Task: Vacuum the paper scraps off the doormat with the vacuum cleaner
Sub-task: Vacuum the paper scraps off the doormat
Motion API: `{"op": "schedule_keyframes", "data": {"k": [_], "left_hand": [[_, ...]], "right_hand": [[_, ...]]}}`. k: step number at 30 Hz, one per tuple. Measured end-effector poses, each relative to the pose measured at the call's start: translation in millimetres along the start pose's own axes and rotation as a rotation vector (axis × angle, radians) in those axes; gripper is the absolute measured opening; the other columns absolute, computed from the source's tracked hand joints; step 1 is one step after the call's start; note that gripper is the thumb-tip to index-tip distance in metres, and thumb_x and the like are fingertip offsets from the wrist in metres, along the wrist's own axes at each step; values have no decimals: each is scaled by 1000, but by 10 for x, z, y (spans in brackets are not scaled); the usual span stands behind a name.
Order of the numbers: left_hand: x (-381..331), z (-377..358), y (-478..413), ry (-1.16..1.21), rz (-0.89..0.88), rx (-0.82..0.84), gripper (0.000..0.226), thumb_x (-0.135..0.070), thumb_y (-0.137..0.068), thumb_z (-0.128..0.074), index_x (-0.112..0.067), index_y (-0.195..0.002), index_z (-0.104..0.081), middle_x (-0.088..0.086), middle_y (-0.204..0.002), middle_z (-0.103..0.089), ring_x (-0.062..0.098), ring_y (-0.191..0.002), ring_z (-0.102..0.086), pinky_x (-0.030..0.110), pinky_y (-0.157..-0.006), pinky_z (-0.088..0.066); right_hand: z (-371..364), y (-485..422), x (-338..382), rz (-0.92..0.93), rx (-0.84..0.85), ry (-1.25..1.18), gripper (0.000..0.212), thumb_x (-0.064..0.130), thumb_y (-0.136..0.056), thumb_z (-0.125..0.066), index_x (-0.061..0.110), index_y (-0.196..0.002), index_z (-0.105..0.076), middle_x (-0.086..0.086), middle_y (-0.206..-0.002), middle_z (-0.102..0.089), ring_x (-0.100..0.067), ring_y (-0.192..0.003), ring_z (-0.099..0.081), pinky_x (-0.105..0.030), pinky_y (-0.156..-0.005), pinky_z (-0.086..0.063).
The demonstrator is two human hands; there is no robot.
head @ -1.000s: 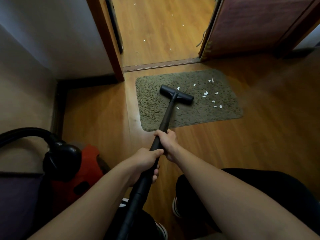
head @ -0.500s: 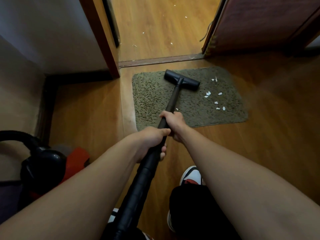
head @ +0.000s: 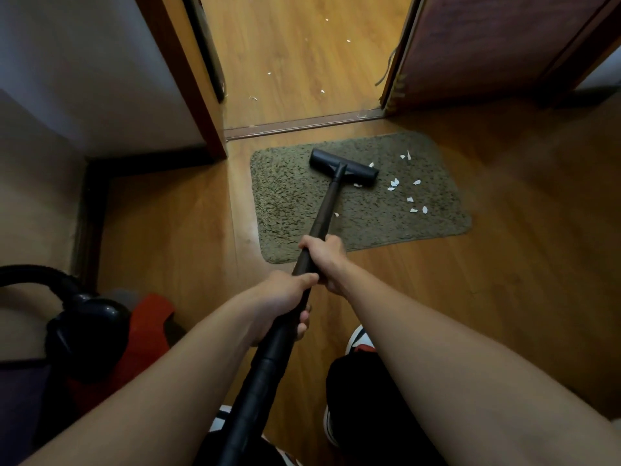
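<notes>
Both hands, left hand [head: 282, 297] and right hand [head: 324, 257], grip the vacuum wand [head: 327, 205]; its nozzle [head: 343, 167] rests mid-doormat [head: 285, 203]. Sweeping is underway; next, steer right over the paper scraps [head: 408, 193].

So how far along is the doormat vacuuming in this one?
Partway. The left half of the doormat shows no scraps. The left hand and right hand grip the tube, with the vacuum head on the mat's middle. Still to do: the paper scraps on the right half, plus one beside the tube.
</notes>
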State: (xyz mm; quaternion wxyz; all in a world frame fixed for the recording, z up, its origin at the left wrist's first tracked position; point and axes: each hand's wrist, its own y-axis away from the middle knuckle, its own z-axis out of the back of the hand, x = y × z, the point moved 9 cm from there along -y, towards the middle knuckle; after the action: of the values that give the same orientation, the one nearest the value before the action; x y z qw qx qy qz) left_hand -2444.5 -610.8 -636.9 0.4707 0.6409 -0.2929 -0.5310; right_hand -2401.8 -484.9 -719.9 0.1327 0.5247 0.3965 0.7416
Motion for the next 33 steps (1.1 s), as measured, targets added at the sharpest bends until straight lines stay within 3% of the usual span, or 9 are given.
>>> {"op": "schedule_keyframes", "data": {"k": [3,8,21,33], "left_hand": [[241,15,216,-17,-16,15,20,-31,-102,-52,-12,-107,-53,5,-61,-46,12,-37,-43,20,-35,-41],[628,134,490,-56,-1,50,20,-31,-102,-53,-15,-113,-50,5,-63,-48,13,-39,-45,23,-37,-42],[1180,407,974,-148,-26,28,28,-32,-101,-54,-8,-116,-48,7,-58,-50,17,-39,-46,27,-40,-43],[1097,203,795,-195,13,46,29,-34,-102,-52,-9,-116,-48,7,-61,-50,15,-39,-47,26,-41,-46]], "right_hand": [[-87,268,-201,-11,1,-8,44,26,-81,-70,7,-120,-63,-11,-90,-67,-26,-74,-66,-31,-58,-53],[-195,731,-457,-28,18,-23,34,22,-92,-67,11,-123,-61,-6,-90,-65,-18,-70,-64,-20,-46,-45],[-504,1418,-819,14,26,-85,38,22,-96,-65,10,-130,-54,-3,-88,-62,-14,-72,-62,-19,-45,-46],[-286,1188,-936,-25,-27,-99,34,26,-92,-68,12,-122,-58,-8,-93,-66,-22,-80,-66,-30,-63,-53]]}}
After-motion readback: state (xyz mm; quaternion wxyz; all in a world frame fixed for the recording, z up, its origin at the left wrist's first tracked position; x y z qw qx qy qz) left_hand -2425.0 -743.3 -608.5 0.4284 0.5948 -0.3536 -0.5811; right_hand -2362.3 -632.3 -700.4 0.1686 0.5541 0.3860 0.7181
